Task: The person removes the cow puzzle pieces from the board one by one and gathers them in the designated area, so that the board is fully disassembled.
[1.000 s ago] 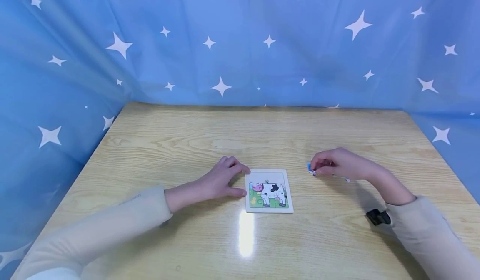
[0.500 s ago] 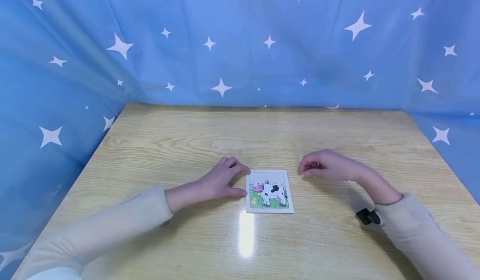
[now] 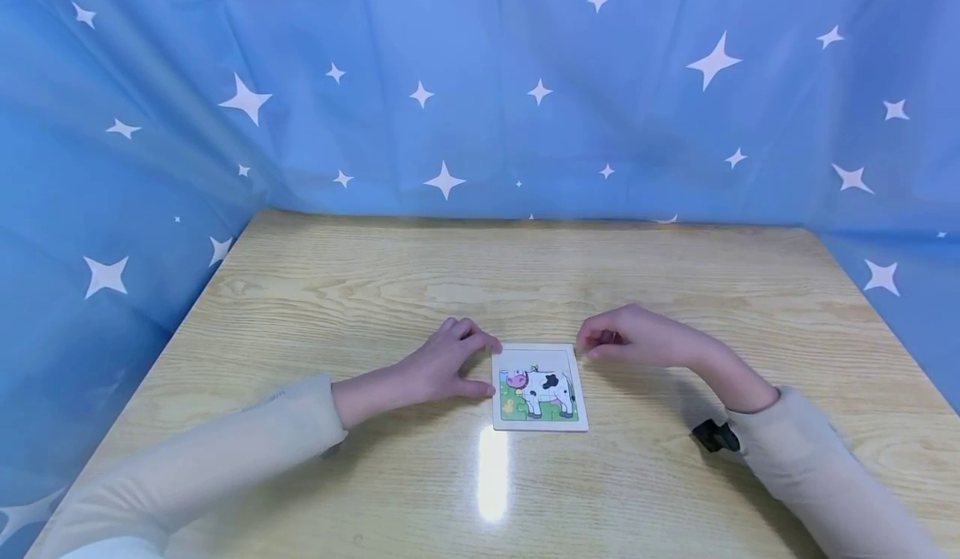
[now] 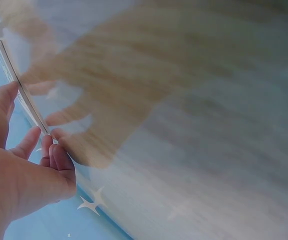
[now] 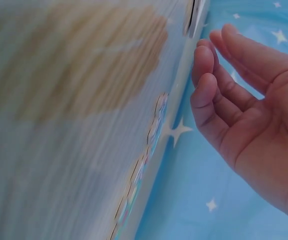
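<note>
A square tray puzzle (image 3: 540, 388) with a cow picture lies on the table; its upper part is a bare pale strip. My left hand (image 3: 442, 363) rests at the left edge, index finger near the far corner and thumb lower down, both touching the frame. The left wrist view shows the tray edge-on (image 4: 22, 87) beside the fingertips. Near the far right corner hovers my right hand (image 3: 633, 334), fingers loosely bent, with nothing visible between them. Several puzzle pieces (image 5: 139, 162) lie in a row on the table in the right wrist view; the right hand and forearm hide them in the head view.
The pale wood table (image 3: 375, 276) has a bright light reflection just in front of the tray. A blue curtain (image 3: 480, 126) with white stars hangs behind and at the sides. A small black device (image 3: 716, 436) sits at the right sleeve cuff.
My right hand has moved left from over the loose pieces to the tray's far right corner. A blue piece seen at its fingertips earlier is now out of sight. The left hand has stayed put.
</note>
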A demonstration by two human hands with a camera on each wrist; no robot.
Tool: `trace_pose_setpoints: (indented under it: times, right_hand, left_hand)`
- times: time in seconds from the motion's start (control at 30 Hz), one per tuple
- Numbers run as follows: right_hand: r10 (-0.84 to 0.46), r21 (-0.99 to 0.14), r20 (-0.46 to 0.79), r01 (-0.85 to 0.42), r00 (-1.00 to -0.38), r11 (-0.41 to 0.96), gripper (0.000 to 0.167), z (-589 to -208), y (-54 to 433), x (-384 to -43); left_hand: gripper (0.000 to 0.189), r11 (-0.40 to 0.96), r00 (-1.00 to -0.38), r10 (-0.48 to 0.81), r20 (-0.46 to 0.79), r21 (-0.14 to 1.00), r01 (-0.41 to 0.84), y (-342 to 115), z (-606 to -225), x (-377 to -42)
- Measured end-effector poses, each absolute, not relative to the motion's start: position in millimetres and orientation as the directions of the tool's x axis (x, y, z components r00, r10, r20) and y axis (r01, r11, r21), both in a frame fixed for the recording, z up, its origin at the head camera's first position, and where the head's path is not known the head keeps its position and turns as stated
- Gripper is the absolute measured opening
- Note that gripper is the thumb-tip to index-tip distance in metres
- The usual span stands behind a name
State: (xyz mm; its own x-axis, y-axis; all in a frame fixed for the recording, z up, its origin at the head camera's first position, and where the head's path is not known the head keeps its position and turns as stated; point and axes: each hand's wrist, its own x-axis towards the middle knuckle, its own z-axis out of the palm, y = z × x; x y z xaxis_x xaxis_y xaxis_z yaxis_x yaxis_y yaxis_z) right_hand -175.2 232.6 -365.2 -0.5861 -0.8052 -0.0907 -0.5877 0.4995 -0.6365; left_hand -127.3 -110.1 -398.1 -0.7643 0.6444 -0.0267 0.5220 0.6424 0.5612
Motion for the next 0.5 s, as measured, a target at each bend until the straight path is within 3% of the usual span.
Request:
trace_pose_setpoints:
  times: [0.5]
  right_hand:
    - [-0.839,-0.672,-0.115,-0.581,-0.531,0.460,0.006,-363,201,-173]
  left_hand:
    - [0.055,0.638,-0.761,0.648,-0.016,0.557,0.532,-110,-395,-125]
